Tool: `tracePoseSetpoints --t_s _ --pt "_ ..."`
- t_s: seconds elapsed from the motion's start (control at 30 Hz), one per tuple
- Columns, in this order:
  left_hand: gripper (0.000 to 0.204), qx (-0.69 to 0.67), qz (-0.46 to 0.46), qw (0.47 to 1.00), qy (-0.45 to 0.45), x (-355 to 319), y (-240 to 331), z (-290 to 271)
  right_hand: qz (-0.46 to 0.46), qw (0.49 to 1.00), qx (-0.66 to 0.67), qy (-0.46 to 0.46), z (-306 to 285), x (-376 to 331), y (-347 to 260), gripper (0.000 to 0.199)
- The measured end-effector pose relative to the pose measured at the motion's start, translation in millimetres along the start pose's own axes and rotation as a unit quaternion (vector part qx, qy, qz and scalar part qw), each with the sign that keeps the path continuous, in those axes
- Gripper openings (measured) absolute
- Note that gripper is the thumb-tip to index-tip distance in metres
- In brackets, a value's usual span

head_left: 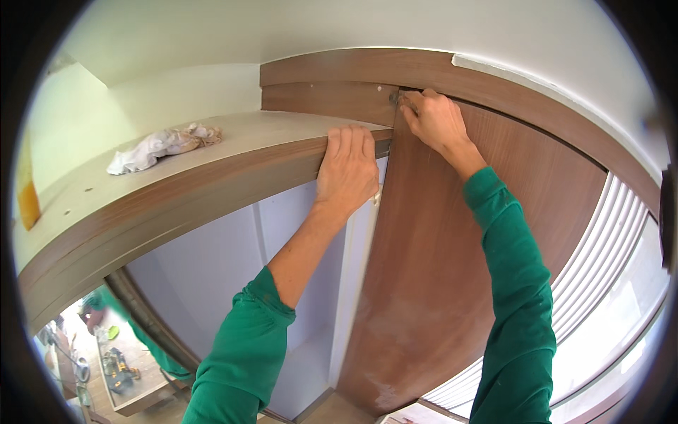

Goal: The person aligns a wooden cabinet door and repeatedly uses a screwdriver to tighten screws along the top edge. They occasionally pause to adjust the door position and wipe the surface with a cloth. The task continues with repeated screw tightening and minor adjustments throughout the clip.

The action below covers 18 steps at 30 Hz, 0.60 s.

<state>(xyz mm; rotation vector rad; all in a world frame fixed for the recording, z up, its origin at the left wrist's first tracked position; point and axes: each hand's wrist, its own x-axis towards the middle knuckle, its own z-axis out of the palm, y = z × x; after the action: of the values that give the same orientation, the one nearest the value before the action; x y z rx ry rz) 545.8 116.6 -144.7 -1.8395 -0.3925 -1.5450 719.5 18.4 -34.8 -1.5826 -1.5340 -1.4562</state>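
Observation:
My left hand [348, 169] grips the brown front edge of a wardrobe top [212, 152], its fingers laid over the upper surface. Higher and to the right, my right hand [432, 121] is closed at the upper left corner of a tall brown wood panel [438, 247]. Its thumb and fingertips pinch close to a small dark gap beside a brown back strip [325, 99]; what they hold, if anything, is too small to make out. On the wardrobe top, left of my hands, lies a crumpled white rag [166, 147] with brown stains.
The white ceiling [353, 25] hangs close above. Below the wardrobe top, a pale compartment [233, 247] opens. White slats [593, 247] stand at the right. At the lower left, a board [134, 381] carries a power drill [120, 369]. A yellow-orange object [28, 201] stands far left.

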Motion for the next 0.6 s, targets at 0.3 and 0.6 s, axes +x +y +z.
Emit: tracePoseSetpoints --t_s 0.3,0.6 --pt "0.039 0.084 0.032 0.996 -0.018 -2.1 -1.4 -4.3 0.097 0.989 -0.077 -0.087 9.3 48.9 -33.1 0.024" --pt "0.037 0.119 0.041 0.992 -0.033 -4.0 -4.5 -8.8 0.105 0.989 -0.061 -0.090 13.6 40.0 -39.0 0.028"
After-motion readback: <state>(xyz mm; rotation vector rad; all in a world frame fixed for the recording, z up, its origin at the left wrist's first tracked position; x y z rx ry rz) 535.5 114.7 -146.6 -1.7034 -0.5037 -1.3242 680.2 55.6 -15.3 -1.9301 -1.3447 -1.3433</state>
